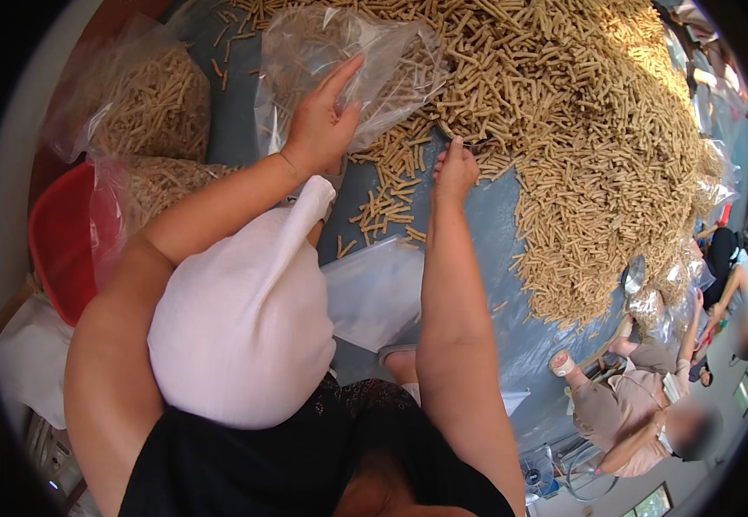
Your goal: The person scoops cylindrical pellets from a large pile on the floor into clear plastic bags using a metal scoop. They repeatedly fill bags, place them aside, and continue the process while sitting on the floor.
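Observation:
My left hand [324,125] is at a clear plastic bag [283,112], its fingers stretched out and thumb apart against the film. Short tan sticks show through the bag, which lies on its side with its far end by the pile. My right hand [458,172] is closed at the near edge of a large pile of tan sticks [598,189]. A dark curved edge shows by its fingertips, but most of whatever it grips is hidden. Loose sticks [383,207] lie between my hands on the grey-blue sheet [499,233].
Two filled clear bags [154,103] and a red tub [59,233] stand at left. A flat empty plastic bag [374,289] lies before my knees. White cloth [240,327] covers my left knee. At right, a person [632,405] sits near a metal scoop [634,274] and bags.

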Demonstrator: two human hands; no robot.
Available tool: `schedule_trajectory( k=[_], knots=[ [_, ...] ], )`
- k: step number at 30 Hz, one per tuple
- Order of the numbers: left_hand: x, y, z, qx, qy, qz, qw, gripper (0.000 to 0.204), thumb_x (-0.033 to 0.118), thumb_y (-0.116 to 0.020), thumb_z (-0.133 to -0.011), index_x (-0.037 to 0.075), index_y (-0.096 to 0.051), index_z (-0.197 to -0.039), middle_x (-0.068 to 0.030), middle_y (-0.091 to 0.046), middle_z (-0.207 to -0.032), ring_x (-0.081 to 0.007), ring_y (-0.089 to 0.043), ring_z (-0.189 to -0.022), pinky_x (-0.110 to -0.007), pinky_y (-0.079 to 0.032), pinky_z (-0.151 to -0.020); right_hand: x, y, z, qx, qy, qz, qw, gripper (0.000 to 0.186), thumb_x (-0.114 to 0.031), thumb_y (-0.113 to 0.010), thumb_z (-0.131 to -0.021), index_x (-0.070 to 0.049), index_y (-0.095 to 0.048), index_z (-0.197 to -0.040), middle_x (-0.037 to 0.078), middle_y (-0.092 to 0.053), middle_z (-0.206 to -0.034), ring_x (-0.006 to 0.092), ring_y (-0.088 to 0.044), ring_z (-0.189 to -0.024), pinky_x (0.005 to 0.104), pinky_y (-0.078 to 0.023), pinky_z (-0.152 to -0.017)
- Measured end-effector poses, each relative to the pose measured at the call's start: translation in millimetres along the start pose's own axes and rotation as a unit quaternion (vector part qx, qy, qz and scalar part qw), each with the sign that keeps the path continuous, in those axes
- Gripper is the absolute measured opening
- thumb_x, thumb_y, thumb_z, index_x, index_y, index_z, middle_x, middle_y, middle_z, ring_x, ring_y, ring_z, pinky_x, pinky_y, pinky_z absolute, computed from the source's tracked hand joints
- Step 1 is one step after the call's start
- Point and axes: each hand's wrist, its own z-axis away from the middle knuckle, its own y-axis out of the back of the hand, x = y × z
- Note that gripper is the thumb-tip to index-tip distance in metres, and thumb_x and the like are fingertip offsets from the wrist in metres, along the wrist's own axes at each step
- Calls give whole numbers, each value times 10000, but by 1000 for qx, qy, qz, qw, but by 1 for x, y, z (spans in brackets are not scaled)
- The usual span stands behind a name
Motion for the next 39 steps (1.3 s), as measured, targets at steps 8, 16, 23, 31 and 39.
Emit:
schedule_trajectory(
  k=[8,16,23,31,39],
  knots=[
    [2,1,2,-14,-49,-7,999,632,10,-549,-855,173,-442,-1456,-102,-459,-1485,-188,-668,-850,-258,-523,-699,0,46,37,-33,47,-4,998,330,-326,-623,-956,-58,-569,-771,12,-550,-638,74,-462,-487,220,-351,-408],
    [6,-5,3,-49,-126,-56,989,675,-49,-499,-842,181,-407,-1471,-86,-420,-1509,-277,-548,-1254,-320,-538,-899,-76,75,74,-181,12,224,958,356,-349,-605,-960,-73,-586,-737,-11,-543,-613,52,-454,-482,208,-336,-412],
    [32,-10,12,-154,-238,-2,959,728,-94,-485,-806,183,-400,-1474,-58,-428,-1503,-289,-532,-1266,-347,-524,-956,-132,-34,103,-220,286,599,715,313,-293,-611,-897,11,-678,-926,239,-670,-788,395,-654,-736,469,-515,-708],
    [49,2,-2,-59,-251,-6,966,708,-78,-486,-808,174,-421,-1466,-92,-429,-1497,-315,-586,-1187,-356,-542,-879,-114,15,120,-143,225,456,849,273,-236,-634,-899,32,-623,-849,184,-679,-760,352,-652,-681,419,-515,-647],
    [40,13,-3,-74,-87,64,991,708,-28,-528,-852,185,-365,-1507,-83,-422,-1524,-107,-586,-753,-237,-476,-683,43,154,151,7,-162,85,983,357,-378,-554,-987,-35,-620,-909,9,-530,-617,94,-459,-465,240,-363,-408]
  ],
)
